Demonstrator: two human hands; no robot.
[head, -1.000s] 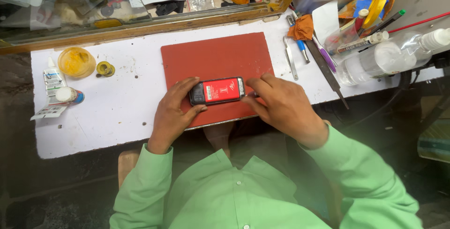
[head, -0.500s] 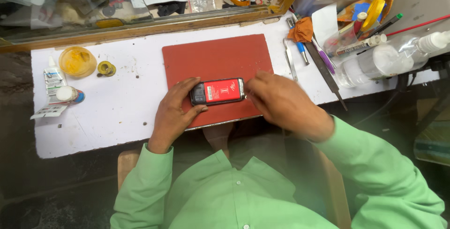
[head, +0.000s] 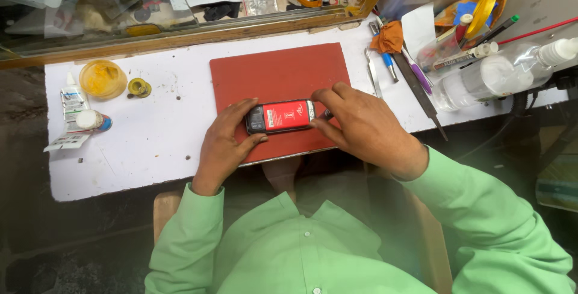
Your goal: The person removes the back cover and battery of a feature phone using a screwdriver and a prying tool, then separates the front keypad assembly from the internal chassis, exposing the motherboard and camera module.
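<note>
Two hands pinch phone [head: 282, 116] ends | left hand [head: 226, 140], right hand [head: 361, 128] | long axis left-right on red mat [head: 280, 71]

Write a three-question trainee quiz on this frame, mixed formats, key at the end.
1. True or false: the small black phone with a red battery showing in its open back lies on the dark red rectangular work mat.
2. Which hand grips the phone's left end? A) left hand B) right hand C) neither
3. Fill in: the round yellow plastic tub sits on the white tabletop to the ___ of the mat.

Key: 1 true. 2 A; the right hand is at the phone's other end, and whether it holds a tool there is hard to tell. 3 left.
</note>
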